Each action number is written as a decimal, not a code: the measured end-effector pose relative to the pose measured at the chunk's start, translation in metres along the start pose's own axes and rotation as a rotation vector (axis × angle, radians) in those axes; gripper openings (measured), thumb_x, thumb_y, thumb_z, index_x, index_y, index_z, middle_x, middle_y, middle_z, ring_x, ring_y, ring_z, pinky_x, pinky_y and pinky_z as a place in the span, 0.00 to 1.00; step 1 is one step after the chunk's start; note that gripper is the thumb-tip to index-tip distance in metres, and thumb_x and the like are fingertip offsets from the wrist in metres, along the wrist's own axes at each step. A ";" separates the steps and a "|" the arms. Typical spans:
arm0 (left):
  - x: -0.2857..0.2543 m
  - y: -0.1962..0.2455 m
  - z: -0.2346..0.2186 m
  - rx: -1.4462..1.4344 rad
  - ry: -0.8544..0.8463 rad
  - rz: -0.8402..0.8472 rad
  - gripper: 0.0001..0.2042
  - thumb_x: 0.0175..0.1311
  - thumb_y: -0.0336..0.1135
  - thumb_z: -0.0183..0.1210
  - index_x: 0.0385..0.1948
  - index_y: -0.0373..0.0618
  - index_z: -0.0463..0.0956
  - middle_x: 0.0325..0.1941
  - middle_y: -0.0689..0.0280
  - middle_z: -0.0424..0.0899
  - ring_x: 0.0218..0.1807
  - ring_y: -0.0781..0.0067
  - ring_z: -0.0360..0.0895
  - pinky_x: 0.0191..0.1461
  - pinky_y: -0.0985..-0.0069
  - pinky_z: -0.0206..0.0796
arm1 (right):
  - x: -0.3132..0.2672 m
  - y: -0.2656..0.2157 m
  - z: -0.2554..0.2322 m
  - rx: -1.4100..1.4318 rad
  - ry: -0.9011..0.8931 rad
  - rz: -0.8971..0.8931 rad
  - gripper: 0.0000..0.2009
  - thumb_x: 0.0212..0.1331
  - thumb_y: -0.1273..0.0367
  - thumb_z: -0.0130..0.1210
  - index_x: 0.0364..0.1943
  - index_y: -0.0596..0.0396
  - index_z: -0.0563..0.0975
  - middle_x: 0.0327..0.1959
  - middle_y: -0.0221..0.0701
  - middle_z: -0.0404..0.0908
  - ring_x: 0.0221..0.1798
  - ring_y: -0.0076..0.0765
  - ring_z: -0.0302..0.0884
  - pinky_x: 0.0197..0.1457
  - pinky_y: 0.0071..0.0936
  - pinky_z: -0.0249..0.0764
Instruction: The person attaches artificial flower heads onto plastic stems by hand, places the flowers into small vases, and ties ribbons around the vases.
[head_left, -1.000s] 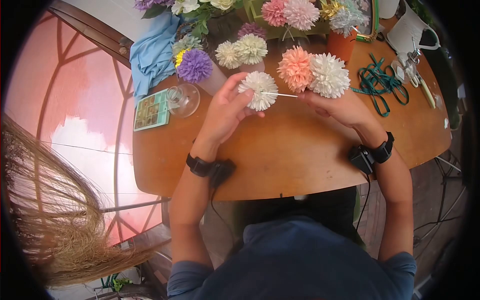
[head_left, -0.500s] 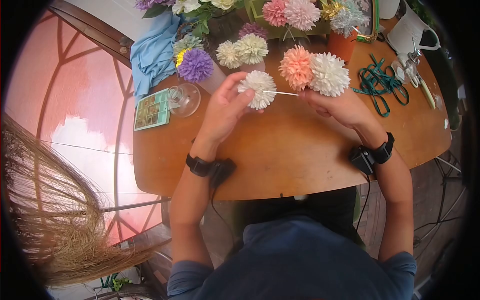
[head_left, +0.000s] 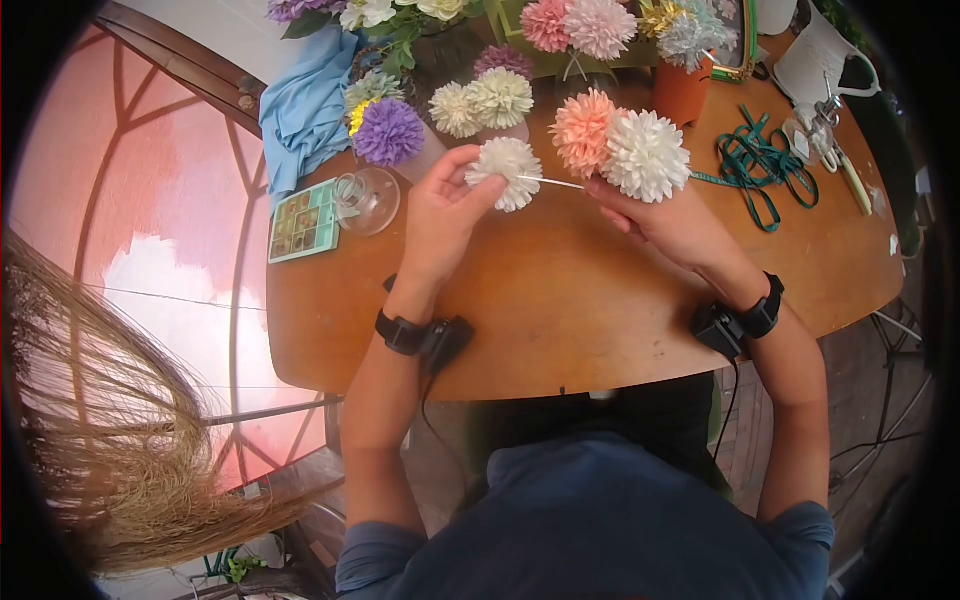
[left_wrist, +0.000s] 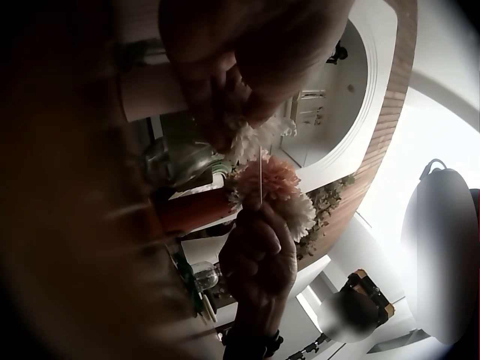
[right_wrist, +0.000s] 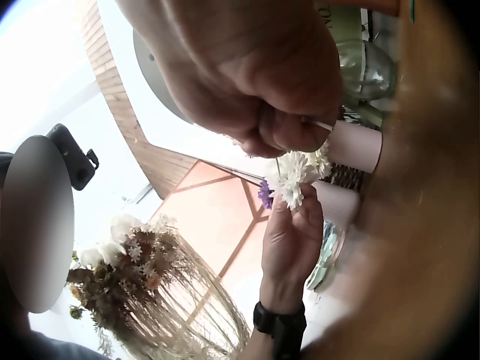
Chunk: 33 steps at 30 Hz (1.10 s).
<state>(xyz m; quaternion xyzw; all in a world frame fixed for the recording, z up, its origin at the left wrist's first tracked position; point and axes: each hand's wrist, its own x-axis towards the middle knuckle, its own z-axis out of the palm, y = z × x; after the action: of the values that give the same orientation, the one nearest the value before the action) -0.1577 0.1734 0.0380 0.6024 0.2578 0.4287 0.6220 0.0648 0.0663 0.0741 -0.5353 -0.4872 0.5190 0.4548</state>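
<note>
My left hand [head_left: 445,215] holds a white pompom flower [head_left: 510,155], thumb on its near side and fingers behind. A thin white stem [head_left: 550,182] runs from this flower to my right hand [head_left: 665,225], whose thumb and fingertips pinch its far end. Just beyond the right hand are a peach flower [head_left: 580,130] and a fuller white flower [head_left: 650,155]. In the right wrist view, the right hand [right_wrist: 255,82] is curled, and another pale stem end [right_wrist: 319,122] pokes out of it. The left hand [right_wrist: 289,247] cups the white flower [right_wrist: 291,180] below.
Left on the wooden table [head_left: 500,310] are a green compartment box [head_left: 303,222], a clear glass vessel [head_left: 372,205] and a blue cloth [head_left: 310,110]. Purple [head_left: 390,132] and cream flowers [head_left: 500,97] stand behind. To the right lie green ribbon [head_left: 760,165] and scissors [head_left: 850,180], near an orange pot [head_left: 683,97].
Both hands have shifted slightly left with the flower and stem between them. The peach and fuller white flowers moved left along with the right hand.
</note>
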 end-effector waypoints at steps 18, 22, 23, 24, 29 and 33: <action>-0.004 -0.003 0.010 0.131 0.050 0.072 0.16 0.59 0.20 0.63 0.48 0.34 0.73 0.47 0.61 0.82 0.46 0.76 0.80 0.50 0.81 0.73 | 0.004 0.010 0.008 0.196 -0.023 0.087 0.07 0.67 0.64 0.54 0.35 0.52 0.73 0.20 0.20 0.67 0.20 0.15 0.59 0.21 0.19 0.55; -0.006 0.003 0.010 0.154 0.052 0.069 0.14 0.56 0.19 0.63 0.45 0.35 0.75 0.47 0.63 0.80 0.50 0.75 0.78 0.52 0.79 0.72 | 0.007 0.011 0.010 0.333 -0.061 0.180 0.07 0.68 0.64 0.52 0.38 0.52 0.72 0.19 0.22 0.68 0.17 0.15 0.57 0.18 0.19 0.52; -0.008 0.004 0.006 0.154 0.047 0.071 0.14 0.56 0.19 0.63 0.45 0.35 0.75 0.47 0.63 0.80 0.50 0.75 0.78 0.52 0.79 0.72 | 0.007 0.008 0.008 0.439 -0.111 0.271 0.08 0.69 0.63 0.52 0.39 0.53 0.72 0.19 0.23 0.69 0.17 0.15 0.57 0.17 0.20 0.51; -0.009 0.004 0.001 0.273 0.011 0.153 0.14 0.54 0.19 0.63 0.44 0.37 0.76 0.48 0.63 0.80 0.51 0.73 0.77 0.53 0.77 0.71 | 0.008 0.009 0.006 0.441 -0.105 0.267 0.08 0.69 0.63 0.52 0.39 0.53 0.72 0.19 0.23 0.69 0.17 0.15 0.57 0.17 0.20 0.51; -0.011 0.010 0.009 0.464 -0.077 0.406 0.15 0.49 0.19 0.63 0.40 0.40 0.79 0.50 0.61 0.80 0.54 0.66 0.76 0.57 0.71 0.68 | 0.011 0.023 0.001 0.490 -0.502 0.327 0.15 0.71 0.58 0.47 0.46 0.57 0.72 0.22 0.29 0.75 0.20 0.22 0.72 0.19 0.19 0.66; -0.011 0.019 0.023 0.618 -0.225 0.524 0.15 0.46 0.19 0.63 0.38 0.41 0.79 0.49 0.59 0.80 0.55 0.59 0.75 0.58 0.68 0.68 | 0.009 0.033 0.007 0.662 -0.525 0.292 0.14 0.73 0.61 0.44 0.44 0.59 0.71 0.23 0.30 0.76 0.21 0.29 0.75 0.22 0.25 0.73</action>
<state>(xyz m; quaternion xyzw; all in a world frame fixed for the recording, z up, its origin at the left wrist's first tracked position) -0.1480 0.1499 0.0571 0.8489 0.1430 0.4064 0.3062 0.0598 0.0719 0.0403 -0.2742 -0.3132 0.8240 0.3844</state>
